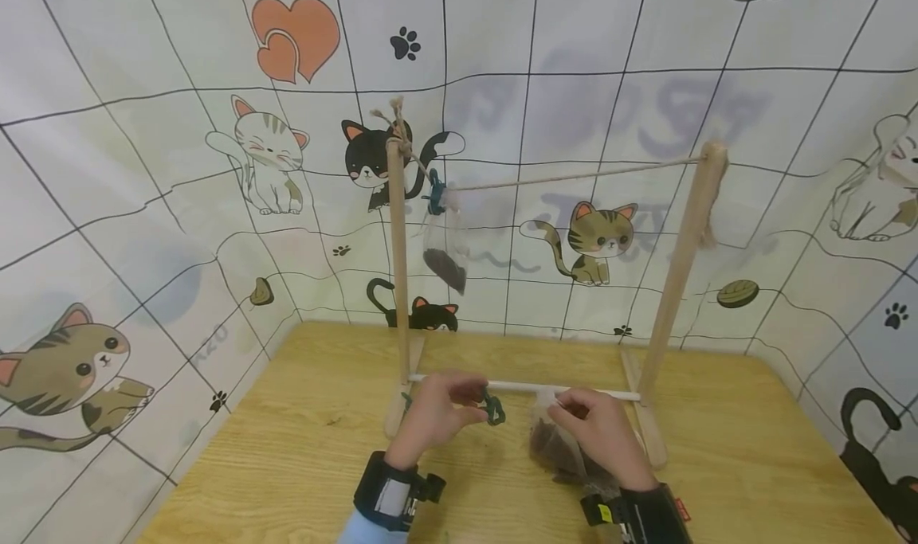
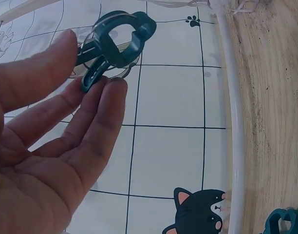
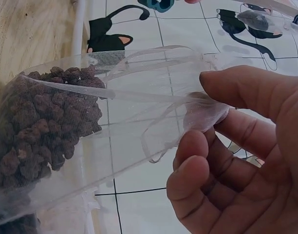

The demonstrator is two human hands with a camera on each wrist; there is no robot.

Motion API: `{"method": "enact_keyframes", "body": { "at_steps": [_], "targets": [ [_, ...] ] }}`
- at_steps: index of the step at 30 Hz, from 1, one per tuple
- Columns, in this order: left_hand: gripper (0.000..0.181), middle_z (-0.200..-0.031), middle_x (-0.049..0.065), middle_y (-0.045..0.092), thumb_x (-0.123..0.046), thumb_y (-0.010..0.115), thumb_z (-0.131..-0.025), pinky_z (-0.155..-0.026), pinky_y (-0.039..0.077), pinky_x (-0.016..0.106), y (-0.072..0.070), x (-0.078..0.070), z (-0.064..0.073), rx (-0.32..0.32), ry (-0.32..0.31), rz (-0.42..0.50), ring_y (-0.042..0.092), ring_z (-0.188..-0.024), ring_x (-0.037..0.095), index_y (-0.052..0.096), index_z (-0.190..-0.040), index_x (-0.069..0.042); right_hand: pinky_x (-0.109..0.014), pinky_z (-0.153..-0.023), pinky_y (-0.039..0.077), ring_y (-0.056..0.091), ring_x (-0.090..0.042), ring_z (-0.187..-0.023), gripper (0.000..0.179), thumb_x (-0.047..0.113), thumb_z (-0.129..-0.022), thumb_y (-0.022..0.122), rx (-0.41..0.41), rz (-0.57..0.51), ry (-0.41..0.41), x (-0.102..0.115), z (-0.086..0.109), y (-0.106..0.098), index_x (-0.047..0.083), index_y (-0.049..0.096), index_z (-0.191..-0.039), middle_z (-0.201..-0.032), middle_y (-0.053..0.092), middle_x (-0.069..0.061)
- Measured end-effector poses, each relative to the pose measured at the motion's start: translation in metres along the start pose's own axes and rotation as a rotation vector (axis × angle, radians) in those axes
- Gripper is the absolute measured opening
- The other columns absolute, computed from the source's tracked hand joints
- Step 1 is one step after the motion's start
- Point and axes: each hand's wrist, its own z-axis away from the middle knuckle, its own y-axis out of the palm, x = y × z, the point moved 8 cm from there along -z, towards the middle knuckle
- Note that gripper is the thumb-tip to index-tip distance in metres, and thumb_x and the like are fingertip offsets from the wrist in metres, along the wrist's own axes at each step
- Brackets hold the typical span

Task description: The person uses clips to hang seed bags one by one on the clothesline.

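My left hand (image 1: 439,418) pinches a dark green plastic clip (image 2: 115,53) by its handles, thumb on one side and fingertips on the other. The clip's rounded jaws point away from the hand. With thumb and fingers my right hand (image 1: 606,432) pinches the gathered top of a sheer mesh drawstring bag (image 3: 134,112). Dark, wrinkled dried fruits (image 3: 46,122) fill the bag's lower end, which hangs down close over the table. A second sheer bag (image 1: 446,249) with dark contents hangs from the rope (image 1: 574,178) at its left end, held by another green clip (image 1: 435,193).
Two wooden posts, left (image 1: 398,265) and right (image 1: 681,273), carry the rope, and a white rod (image 1: 531,386) joins their feet. Another green clip (image 2: 284,222) lies on the wooden table (image 1: 301,432). Further clear wrapping (image 1: 602,480) lies under my right wrist. Cat-print cloth (image 1: 488,114) hangs behind.
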Motion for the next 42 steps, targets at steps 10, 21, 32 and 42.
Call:
{"method": "enact_keyframes", "body": {
  "at_steps": [10, 21, 32, 42],
  "targets": [
    [0.033, -0.093, -0.001, 0.069, -0.018, 0.075, -0.073, -0.074, 0.049, 0.024, -0.003, -0.007, 0.001, -0.067, 0.012, -0.056, 0.065, -0.081, 0.009, 0.069, -0.105, -0.012, -0.028, -0.073, 0.048, 0.06, -0.009, -0.081, 0.005, 0.03, -0.083, 0.067, -0.003, 0.023, 0.003, 0.0, 0.002, -0.001, 0.025, 0.067, -0.082, -0.101, 0.068, 0.002],
    [0.012, -0.077, -0.006, 0.069, -0.014, 0.077, -0.069, -0.062, 0.05, 0.024, -0.018, -0.028, 0.011, -0.257, 0.109, -0.044, 0.061, -0.068, 0.005, 0.073, -0.08, -0.015, -0.025, -0.055, 0.046, 0.054, -0.005, -0.059, 0.007, 0.028, -0.082, 0.068, -0.03, -0.062, -0.024, -0.001, 0.003, -0.009, 0.022, 0.07, -0.086, -0.073, 0.063, 0.008],
    [0.009, -0.076, -0.007, 0.069, -0.011, 0.075, -0.07, -0.06, 0.049, 0.019, -0.032, -0.055, 0.015, -0.348, 0.283, -0.101, 0.059, -0.066, 0.001, 0.072, -0.077, -0.015, -0.027, -0.055, 0.05, 0.061, -0.013, -0.062, 0.013, 0.027, -0.085, 0.065, -0.031, -0.168, -0.08, 0.009, -0.006, -0.016, 0.015, 0.069, -0.09, -0.078, 0.067, 0.0],
    [0.005, -0.071, -0.001, 0.067, -0.009, 0.073, -0.073, -0.057, 0.045, 0.014, -0.068, -0.128, 0.003, -0.493, 0.618, -0.222, 0.06, -0.062, 0.005, 0.071, -0.078, -0.009, -0.03, -0.054, 0.049, 0.06, -0.022, -0.059, 0.01, 0.014, -0.086, 0.063, -0.065, -0.198, -0.19, 0.054, -0.026, -0.037, 0.006, 0.067, -0.091, -0.072, 0.064, -0.013]
  ]
}}
